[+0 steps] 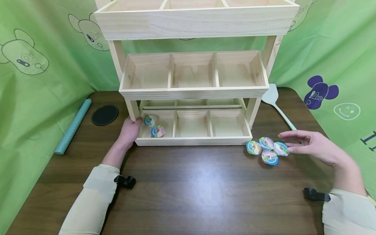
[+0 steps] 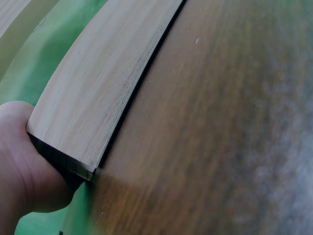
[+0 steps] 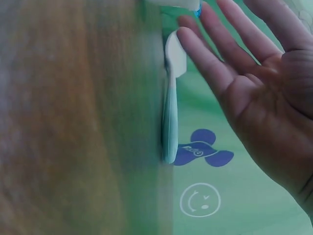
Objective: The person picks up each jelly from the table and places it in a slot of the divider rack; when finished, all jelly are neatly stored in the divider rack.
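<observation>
My left hand (image 1: 130,132) grips the lower left side of a pale wooden tiered shelf (image 1: 194,94), its palm against the end of the bottom tray; some of its fingers are hidden. Two small round cups with colourful printed lids, a white-rimmed cup (image 1: 150,120) and a blue-rimmed cup (image 1: 157,131), sit in the bottom tray's left compartment. On the table to the right, several similar cups (image 1: 269,157) lie clustered together. My right hand (image 1: 318,147) is beside the rightmost cup (image 1: 280,148), fingers extended and thumb tip at its edge. In the right wrist view that palm (image 3: 264,98) shows nothing held.
A pale spatula (image 1: 270,94) with a green handle lies behind the right hand. On the left are a blue-green roll-like cylinder (image 1: 74,125) and a black round disc (image 1: 104,115). Green printed curtains (image 1: 38,98) surround the brown table (image 1: 188,189).
</observation>
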Motion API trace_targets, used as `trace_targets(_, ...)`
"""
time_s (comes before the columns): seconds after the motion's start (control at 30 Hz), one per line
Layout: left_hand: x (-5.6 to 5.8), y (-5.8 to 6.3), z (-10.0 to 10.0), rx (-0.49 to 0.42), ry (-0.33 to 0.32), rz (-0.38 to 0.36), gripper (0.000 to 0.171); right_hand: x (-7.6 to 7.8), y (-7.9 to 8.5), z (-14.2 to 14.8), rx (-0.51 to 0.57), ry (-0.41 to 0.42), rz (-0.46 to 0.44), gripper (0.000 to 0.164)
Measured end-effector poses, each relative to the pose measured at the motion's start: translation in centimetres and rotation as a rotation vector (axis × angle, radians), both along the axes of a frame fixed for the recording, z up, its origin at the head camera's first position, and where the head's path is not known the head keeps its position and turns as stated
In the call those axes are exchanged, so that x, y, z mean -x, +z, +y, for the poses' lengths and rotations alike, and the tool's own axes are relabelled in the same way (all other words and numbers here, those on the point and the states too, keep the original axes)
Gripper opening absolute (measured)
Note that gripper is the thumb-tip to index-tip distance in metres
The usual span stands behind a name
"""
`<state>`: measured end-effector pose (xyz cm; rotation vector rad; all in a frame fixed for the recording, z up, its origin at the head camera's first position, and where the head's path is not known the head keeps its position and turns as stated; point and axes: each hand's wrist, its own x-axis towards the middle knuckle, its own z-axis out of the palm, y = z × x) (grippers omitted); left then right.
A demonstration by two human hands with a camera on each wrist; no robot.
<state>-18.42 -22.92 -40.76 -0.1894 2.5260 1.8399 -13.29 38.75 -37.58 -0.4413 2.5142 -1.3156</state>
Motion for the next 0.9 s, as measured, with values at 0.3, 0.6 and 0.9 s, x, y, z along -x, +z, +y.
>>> trace_targets(0.3,-0.12,0.13,0.04,-0.001,-0.004,0.001,0.058,0.09,-0.27,0.14,-0.051,0.15,-0.044,0.051)
trace_targets(0.6,-0.13,0.15,0.03,-0.009,-0.01,-0.008,0.059,0.29,-0.33,-0.07,-0.119,0.133,-0.019,0.048)
trace_targets(0.9,-0.07,0.09,0.03,-0.009,-0.017,-0.003,0.06,0.56,-0.74,-0.51,-0.153,0.12,-0.006,0.05)
